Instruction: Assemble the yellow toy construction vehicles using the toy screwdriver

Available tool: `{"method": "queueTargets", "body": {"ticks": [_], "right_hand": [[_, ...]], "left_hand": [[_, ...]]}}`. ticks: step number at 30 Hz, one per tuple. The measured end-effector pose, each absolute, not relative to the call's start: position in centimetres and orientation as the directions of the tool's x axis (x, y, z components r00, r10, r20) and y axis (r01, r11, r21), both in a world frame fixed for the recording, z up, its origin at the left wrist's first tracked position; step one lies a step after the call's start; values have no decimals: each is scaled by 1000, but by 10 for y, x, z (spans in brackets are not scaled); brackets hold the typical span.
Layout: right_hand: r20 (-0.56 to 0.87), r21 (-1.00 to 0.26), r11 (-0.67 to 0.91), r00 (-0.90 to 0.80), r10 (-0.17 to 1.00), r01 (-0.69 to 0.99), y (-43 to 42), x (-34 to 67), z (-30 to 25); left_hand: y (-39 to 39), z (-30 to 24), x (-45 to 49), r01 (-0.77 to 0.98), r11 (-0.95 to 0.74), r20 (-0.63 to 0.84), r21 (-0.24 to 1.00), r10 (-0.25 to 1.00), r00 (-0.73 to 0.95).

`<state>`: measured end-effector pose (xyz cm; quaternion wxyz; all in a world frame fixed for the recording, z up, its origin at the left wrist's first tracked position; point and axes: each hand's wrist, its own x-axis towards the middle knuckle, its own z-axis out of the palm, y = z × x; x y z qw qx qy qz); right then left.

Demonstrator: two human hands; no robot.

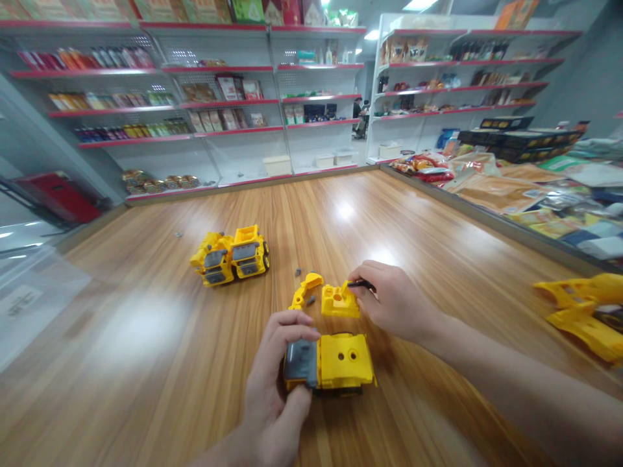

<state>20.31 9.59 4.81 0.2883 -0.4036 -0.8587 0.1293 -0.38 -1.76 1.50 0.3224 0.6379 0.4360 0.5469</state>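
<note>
My left hand is wrapped round the dark grey cab of a yellow toy truck, which stands on the table with its flat, holed bed facing up. My right hand is closed at a yellow plastic toy part with a round hole, just beyond the truck. Between those fingers shows a small black piece; its full shape is hidden. Left of that part lies a yellow toy arm. Small grey pieces rest beside it, one a grey bit farther back.
Two yellow toy trucks stand close together at the left on the wooden table. More yellow toy parts lie at the right edge. A clear plastic bin is at far left. Packaged goods lie beyond the right table edge; shelves stand behind.
</note>
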Motion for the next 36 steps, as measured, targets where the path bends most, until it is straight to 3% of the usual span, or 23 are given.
{"method": "queueTargets", "body": {"ticks": [4,9,24,30,36], "right_hand": [[544,-405,857,-670,505,317,86,208,62],[507,-300,923,-780,368,240,79,211,64],[464,-224,924,-800,381,310,82,212,65],[444,-258,921,-811,382,292,82,209,61],[398,-376,862,-781,482,340,81,204,66]], "left_hand": [[-18,13,-5,215,-429,438,877,899,4],[-18,15,-8,273,-444,455,854,890,23],[-21,24,2,298,-421,442,857,897,-3],[-19,17,-8,344,-449,453,824,888,74],[-18,17,-8,313,-454,460,835,886,59]]}}
